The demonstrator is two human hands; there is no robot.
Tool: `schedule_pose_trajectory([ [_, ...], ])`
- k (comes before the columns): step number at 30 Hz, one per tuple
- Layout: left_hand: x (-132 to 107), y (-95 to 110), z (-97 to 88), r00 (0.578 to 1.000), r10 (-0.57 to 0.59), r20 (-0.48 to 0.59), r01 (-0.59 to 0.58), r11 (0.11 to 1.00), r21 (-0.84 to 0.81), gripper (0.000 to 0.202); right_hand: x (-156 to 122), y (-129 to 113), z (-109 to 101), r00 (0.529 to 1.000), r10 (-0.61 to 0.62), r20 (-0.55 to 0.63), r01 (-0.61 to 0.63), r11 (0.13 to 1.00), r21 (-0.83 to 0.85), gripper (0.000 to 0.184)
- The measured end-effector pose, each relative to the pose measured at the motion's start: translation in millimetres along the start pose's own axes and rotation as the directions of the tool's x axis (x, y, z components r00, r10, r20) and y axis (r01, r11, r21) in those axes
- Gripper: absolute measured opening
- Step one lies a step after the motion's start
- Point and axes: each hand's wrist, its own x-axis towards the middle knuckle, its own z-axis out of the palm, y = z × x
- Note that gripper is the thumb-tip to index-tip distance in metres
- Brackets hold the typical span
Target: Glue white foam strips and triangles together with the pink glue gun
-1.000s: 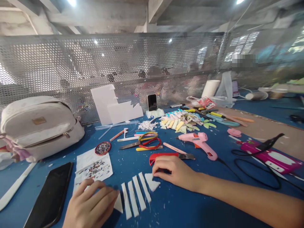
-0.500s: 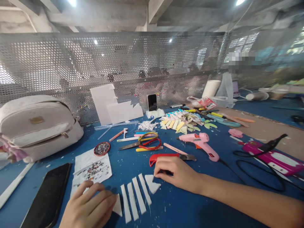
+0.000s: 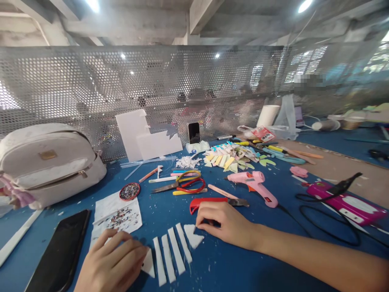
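Several white foam strips (image 3: 170, 253) lie side by side on the blue table (image 3: 243, 267) near its front edge. My left hand (image 3: 111, 263) rests fingers-down on the leftmost triangular foam piece (image 3: 148, 264), fingers curled and close together. My right hand (image 3: 225, 223) lies on the table with its fingertips at the corner of another white foam triangle (image 3: 193, 239), fingers bent over something dark that I cannot make out. Red-handled scissors (image 3: 219, 200) lie just beyond this hand.
A black phone (image 3: 59, 251) and a paper with glitter (image 3: 117, 215) lie left. A white bag (image 3: 48, 162), foam sheets (image 3: 146, 138), a pink glue gun (image 3: 253, 182), more scissors (image 3: 182, 182), coloured scraps (image 3: 231, 156), a pink device with black cable (image 3: 343, 200) and a perforated metal screen (image 3: 152, 89) surround the spot.
Both hands stay almost in place; the right hand's fingertips have crept slightly nearer the foam triangle, and the view has shifted a little.
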Motion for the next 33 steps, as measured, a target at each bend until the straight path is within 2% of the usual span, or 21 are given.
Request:
schedule_pose_trajectory([
  [4,1.2,1.2,-1.8,1.0,-0.019,-0.022,0.019,1.0,-0.02,0.015,0.5,0.0,0.0,1.0,0.001,0.006,-0.001,1.0,-0.005,0.017],
  [9,1.6,7.2,-5.0,0.985,-0.163,-0.053,0.157,0.982,-0.109,0.018,0.6,0.6,-0.2,1.0,0.003,0.01,-0.003,1.0,-0.013,0.016],
  [15,3.9,5.9,-10.4,0.994,-0.1,-0.048,0.095,0.989,-0.11,0.019,0.6,-1.0,-0.5,1.0,-0.006,0.012,0.006,1.0,-0.02,0.014],
  [21,7.9,15.2,-7.4,0.97,-0.241,-0.03,0.226,0.941,-0.252,0.02,-0.6,-0.6,0.0,1.0,-0.013,0.006,0.014,1.0,-0.028,0.015],
  [33,11.1,16.8,-7.4,0.968,-0.252,-0.006,0.242,0.937,-0.252,0.018,-0.7,0.3,1.1,1.0,-0.027,0.0,0.027,0.999,-0.03,0.015],
])
